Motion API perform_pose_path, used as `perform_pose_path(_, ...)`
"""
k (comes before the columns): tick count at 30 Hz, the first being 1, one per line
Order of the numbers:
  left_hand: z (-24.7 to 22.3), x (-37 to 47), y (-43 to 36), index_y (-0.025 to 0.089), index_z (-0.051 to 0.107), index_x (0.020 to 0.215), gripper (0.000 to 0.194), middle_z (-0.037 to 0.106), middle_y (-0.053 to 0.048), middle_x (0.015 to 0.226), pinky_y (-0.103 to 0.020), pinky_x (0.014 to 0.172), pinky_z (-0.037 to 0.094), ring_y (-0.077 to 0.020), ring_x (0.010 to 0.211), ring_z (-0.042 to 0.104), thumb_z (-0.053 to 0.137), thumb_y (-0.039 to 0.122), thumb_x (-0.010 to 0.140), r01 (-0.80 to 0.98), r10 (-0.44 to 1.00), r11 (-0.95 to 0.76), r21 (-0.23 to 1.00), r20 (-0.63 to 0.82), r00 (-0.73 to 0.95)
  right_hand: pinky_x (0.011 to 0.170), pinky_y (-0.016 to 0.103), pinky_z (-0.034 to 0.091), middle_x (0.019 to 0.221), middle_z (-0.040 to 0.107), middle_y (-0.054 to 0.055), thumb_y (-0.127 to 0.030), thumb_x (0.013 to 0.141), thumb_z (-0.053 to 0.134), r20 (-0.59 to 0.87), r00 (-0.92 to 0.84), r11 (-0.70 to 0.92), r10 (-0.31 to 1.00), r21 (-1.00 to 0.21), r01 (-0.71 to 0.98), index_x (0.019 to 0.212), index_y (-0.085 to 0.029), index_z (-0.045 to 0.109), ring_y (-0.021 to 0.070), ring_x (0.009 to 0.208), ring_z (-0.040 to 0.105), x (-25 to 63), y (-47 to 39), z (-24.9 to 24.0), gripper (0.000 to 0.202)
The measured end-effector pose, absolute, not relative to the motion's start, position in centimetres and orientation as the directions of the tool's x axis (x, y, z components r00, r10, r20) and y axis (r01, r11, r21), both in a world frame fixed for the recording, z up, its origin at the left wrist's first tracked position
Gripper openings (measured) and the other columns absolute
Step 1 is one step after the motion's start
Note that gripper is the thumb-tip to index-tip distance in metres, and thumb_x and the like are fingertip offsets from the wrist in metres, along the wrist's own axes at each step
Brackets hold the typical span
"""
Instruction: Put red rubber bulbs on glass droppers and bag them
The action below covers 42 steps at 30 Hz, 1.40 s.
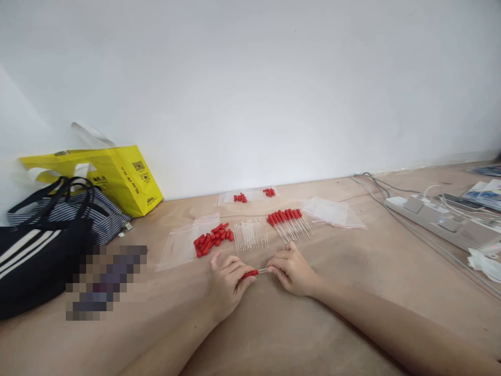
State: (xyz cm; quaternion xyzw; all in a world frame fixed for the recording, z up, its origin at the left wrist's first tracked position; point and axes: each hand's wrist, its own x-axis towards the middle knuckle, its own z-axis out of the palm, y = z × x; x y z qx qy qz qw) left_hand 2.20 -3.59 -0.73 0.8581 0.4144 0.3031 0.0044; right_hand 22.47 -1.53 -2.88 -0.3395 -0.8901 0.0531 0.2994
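Observation:
My left hand (230, 282) is closed on a red rubber dropper bulb (250, 273). My right hand (291, 270) pinches a thin clear dropper tube (262, 271), whose other end meets the mouth of the bulb. How far the tube sits inside cannot be seen. Beyond my left hand lies a pile of loose red bulbs (211, 239). Several bare clear tubes (251, 234) lie side by side in the middle. Past my right hand, a row of droppers (290, 223) with red bulbs on their tubes lies at a slant.
Clear zip bags lie at left (176, 248) and right (334, 211); another bag (252, 195) with red bulbs lies near the wall. A yellow bag (133, 177) and a black bag (47, 266) stand at left. A power strip (442, 219) with cables is at right.

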Motion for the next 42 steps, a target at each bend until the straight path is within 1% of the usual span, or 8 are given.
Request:
perform_pose_path(14, -1.0, 3.2, -3.8, 0.023, 0.057, 0.072, 0.013, 0.063, 0.005, 0.066, -0.044, 0.094, 0.011, -0.014, 0.073, 0.055, 0.048, 0.025, 0.081, 0.655, 0.694, -0.69, 0.308, 0.539, 0.477, 0.064, 0.028, 0.02, 0.063, 0.06, 0.001, -0.02, 0.087, 0.031, 0.539, -0.575, 0.78, 0.616, -0.313, 0.542, 0.072, -0.016, 0.055, 0.0112, 0.06, 0.048, 21.9, -2.3, -3.2, 0.029)
perform_pose_path(20, -0.4, 2.7, -3.7, 0.023, 0.057, 0.075, 0.012, 0.064, 0.004, 0.07, -0.046, 0.093, 0.011, -0.0154, 0.077, 0.055, 0.048, 0.025, 0.082, 0.696, 0.727, -0.659, 0.287, 0.48, 0.491, 0.067, 0.029, 0.021, 0.071, 0.062, 0.001, -0.025, 0.089, 0.034, 0.514, -0.593, 0.781, 0.619, -0.324, 0.534, 0.083, -0.018, 0.057, 0.0115, 0.065, 0.049, 22.4, -1.9, -2.4, 0.025)
perform_pose_path(24, -0.1, 2.1, -3.2, 0.024, 0.058, 0.075, 0.014, 0.064, 0.004, 0.069, -0.048, 0.094, 0.01, -0.0155, 0.076, 0.055, 0.047, 0.026, 0.083, 0.741, 0.738, -0.629, 0.235, 0.48, 0.474, 0.069, 0.03, 0.021, 0.078, 0.062, 0.002, -0.026, 0.086, 0.041, 0.497, -0.606, 0.775, 0.621, -0.275, 0.569, 0.091, -0.019, 0.058, 0.0126, 0.073, 0.049, 23.2, -1.8, -1.6, 0.018)
perform_pose_path(28, -0.5, 1.7, -2.5, 0.027, 0.059, 0.085, 0.013, 0.065, 0.002, 0.079, -0.048, 0.094, 0.012, -0.0175, 0.082, 0.054, 0.047, 0.031, 0.083, 0.775, 0.741, -0.603, 0.189, 0.493, 0.456, 0.067, 0.03, 0.02, 0.075, 0.06, 0.002, -0.025, 0.083, 0.045, 0.488, -0.599, 0.742, 0.635, -0.17, 0.648, 0.085, -0.022, 0.062, 0.014, 0.075, 0.047, 23.4, -1.6, -1.5, 0.017)
perform_pose_path(30, -0.9, 1.4, -2.2, 0.027, 0.055, 0.1, 0.021, 0.063, -0.002, 0.092, -0.047, 0.093, 0.016, -0.0205, 0.091, 0.052, 0.048, 0.034, 0.082, 0.816, 0.752, -0.551, 0.177, 0.529, 0.394, 0.066, 0.03, 0.019, 0.075, 0.059, 0.003, -0.025, 0.082, 0.046, 0.483, -0.537, 0.677, 0.691, -0.172, 0.716, 0.083, -0.021, 0.063, 0.0151, 0.075, 0.046, 23.4, -1.3, -1.7, 0.018)
perform_pose_path(32, -1.2, 1.2, -1.8, 0.025, 0.051, 0.107, 0.029, 0.06, -0.006, 0.099, -0.047, 0.091, 0.02, -0.0229, 0.095, 0.05, 0.049, 0.035, 0.08, 0.854, 0.765, -0.487, 0.182, 0.56, 0.317, 0.066, 0.03, 0.02, 0.076, 0.06, 0.004, -0.024, 0.082, 0.044, 0.465, -0.41, 0.555, 0.784, -0.232, 0.799, 0.082, -0.021, 0.064, 0.0158, 0.076, 0.047, 23.2, -0.5, -1.8, 0.02)
perform_pose_path(37, -1.5, 0.8, -1.5, 0.026, 0.057, 0.09, 0.015, 0.061, -0.003, 0.09, -0.048, 0.09, 0.022, -0.0227, 0.09, 0.051, 0.051, 0.031, 0.077, 0.873, 0.787, -0.455, 0.177, 0.539, 0.301, 0.069, 0.031, 0.022, 0.078, 0.064, 0.005, -0.028, 0.082, 0.041, 0.324, -0.076, 0.193, 0.943, -0.346, 0.918, 0.085, -0.022, 0.065, 0.0177, 0.08, 0.052, 22.3, 2.0, -1.7, 0.024)
perform_pose_path(42, -1.4, 0.9, -1.6, 0.025, 0.06, 0.078, 0.009, 0.06, -0.002, 0.085, -0.049, 0.088, 0.023, -0.0221, 0.087, 0.052, 0.052, 0.028, 0.076, 0.881, 0.797, -0.439, 0.176, 0.528, 0.292, 0.074, 0.034, 0.022, 0.075, 0.065, 0.006, -0.029, 0.082, 0.04, 0.255, 0.063, 0.03, 0.965, -0.345, 0.938, 0.081, -0.02, 0.064, 0.0198, 0.079, 0.055, 20.6, 3.7, -1.7, 0.026)
